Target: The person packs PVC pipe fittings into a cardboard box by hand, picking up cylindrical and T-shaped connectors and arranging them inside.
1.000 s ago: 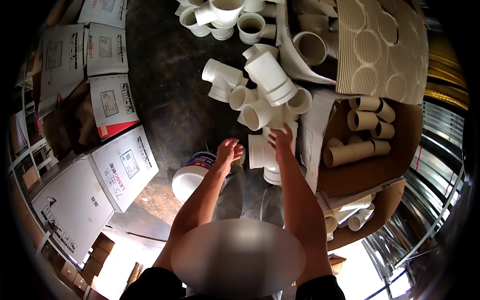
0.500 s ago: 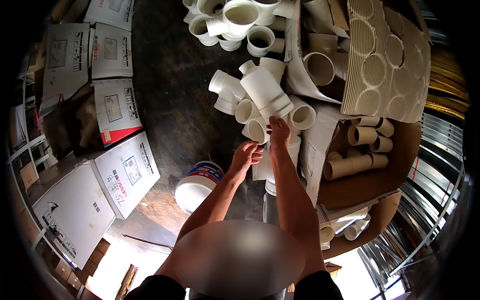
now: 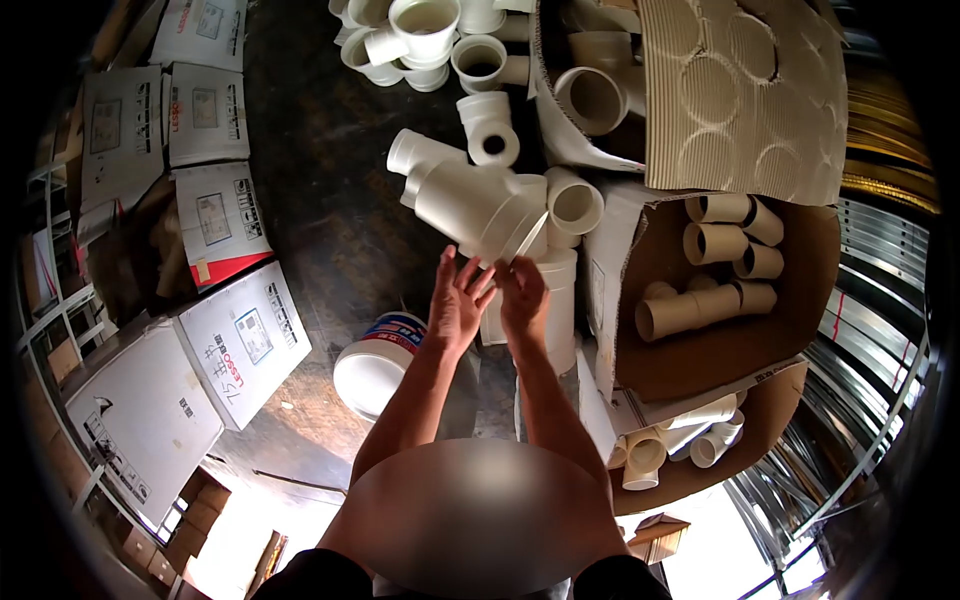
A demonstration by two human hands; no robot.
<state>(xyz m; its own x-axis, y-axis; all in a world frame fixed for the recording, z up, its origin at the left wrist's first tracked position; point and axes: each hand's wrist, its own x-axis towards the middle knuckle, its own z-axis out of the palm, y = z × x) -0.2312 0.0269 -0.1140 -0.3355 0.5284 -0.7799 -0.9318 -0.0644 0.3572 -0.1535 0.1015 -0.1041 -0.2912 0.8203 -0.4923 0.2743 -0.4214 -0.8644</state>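
A large white plastic pipe fitting [image 3: 465, 205] lies tilted in front of me, above other white fittings. My right hand [image 3: 523, 305] is closed on its near rim, fingers pinched at the edge. Just left of it, my left hand [image 3: 460, 305] is open with fingers spread, close under the fitting's near side; whether it touches cannot be made out. Around the big piece are a smaller tee fitting [image 3: 488, 130], a round-mouthed fitting [image 3: 575, 205] and an upright white fitting [image 3: 557, 300] near my right wrist.
Cartons of fittings line the right, including an open cardboard box [image 3: 720, 365]. A corrugated cardboard sheet [image 3: 745, 95] covers another. More white fittings [image 3: 425, 35] stand at the back. A white bucket [image 3: 375, 375] sits left of my forearm; printed cartons [image 3: 245, 340] line the left.
The large fitting has swung from steeply upright to lying more sideways, its far end now toward the left. My right hand moved with its near rim; my left hand spread its fingers. The view shifted slightly.
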